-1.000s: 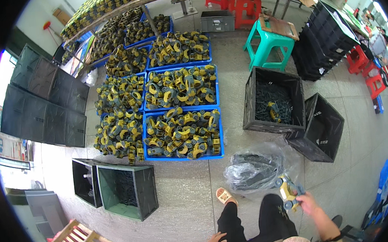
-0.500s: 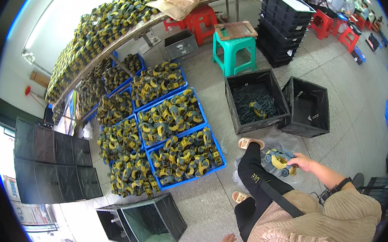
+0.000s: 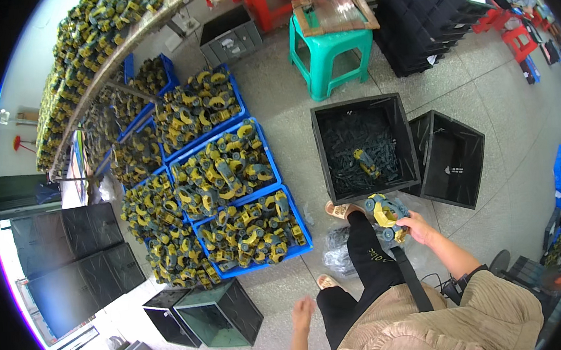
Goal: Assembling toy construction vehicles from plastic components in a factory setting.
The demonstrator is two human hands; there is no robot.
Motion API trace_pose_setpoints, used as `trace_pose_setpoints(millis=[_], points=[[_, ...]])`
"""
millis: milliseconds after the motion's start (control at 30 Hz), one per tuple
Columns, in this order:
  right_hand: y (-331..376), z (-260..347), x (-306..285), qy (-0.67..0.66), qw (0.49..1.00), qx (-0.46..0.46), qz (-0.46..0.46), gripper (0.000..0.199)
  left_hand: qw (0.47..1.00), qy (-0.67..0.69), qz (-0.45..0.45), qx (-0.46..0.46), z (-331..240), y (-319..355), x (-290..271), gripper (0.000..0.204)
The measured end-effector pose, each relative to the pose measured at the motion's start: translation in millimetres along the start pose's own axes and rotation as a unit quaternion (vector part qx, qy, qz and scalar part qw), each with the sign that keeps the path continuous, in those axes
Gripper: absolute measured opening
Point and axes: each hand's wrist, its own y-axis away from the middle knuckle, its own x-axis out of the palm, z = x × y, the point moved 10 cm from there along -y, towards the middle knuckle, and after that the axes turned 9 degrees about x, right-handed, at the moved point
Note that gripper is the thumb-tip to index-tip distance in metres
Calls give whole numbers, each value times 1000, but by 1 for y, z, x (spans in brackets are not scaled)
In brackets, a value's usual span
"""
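Observation:
My right hand [image 3: 417, 228] grips a yellow and dark grey toy vehicle [image 3: 383, 211] by its side, above my legs and near the open black crate. My left hand [image 3: 303, 313] hangs free at the lower middle, its fingers loosely bent and nothing in them. Inside the black crate [image 3: 318, 147] lie many small dark grey parts [image 3: 349, 137], with one yellow and grey toy vehicle [image 3: 366, 164] on top of them. Left of my legs, blue trays [image 3: 301, 251] hold heaps of similar toy vehicles [image 3: 249, 232].
A second black crate [image 3: 456, 159] leans beside the first. Behind them stand a green stool [image 3: 333, 51] and stacked black crates [image 3: 423, 25]. A table heaped with toy vehicles [image 3: 81, 62] runs along the left. More crates [image 3: 222, 315] lie at lower left; clear plastic [image 3: 338, 252] is by my feet.
The view has shifted closer to the crate. My right hand, with the toy vehicle, has come nearer the crate's front edge. My left hand has risen further into view.

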Motion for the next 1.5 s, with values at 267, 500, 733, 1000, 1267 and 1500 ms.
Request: trace_pose_setpoints(millis=[267, 500, 733, 1000, 1267, 1500], points=[[13, -12, 64, -14, 999, 34, 27, 43, 964, 126, 207, 108, -160, -42, 144, 32], [41, -90, 191, -57, 987, 66, 137, 42, 937, 233, 262, -1, -86, -13, 127, 42], [65, -162, 256, -45, 981, 26, 186, 44, 907, 298, 298, -12, -87, 23, 40, 43], [101, -189, 250, -110, 974, -68, 185, 47, 835, 201, 512, -25, -124, 95, 48, 39], [171, -159, 200, -184, 967, -170, 36, 19, 775, 106, 623, 25, -156, 125, 95, 41], [213, -109, 183, -190, 957, -203, 86, 15, 812, 9, 581, -51, -141, 102, 131, 39]])
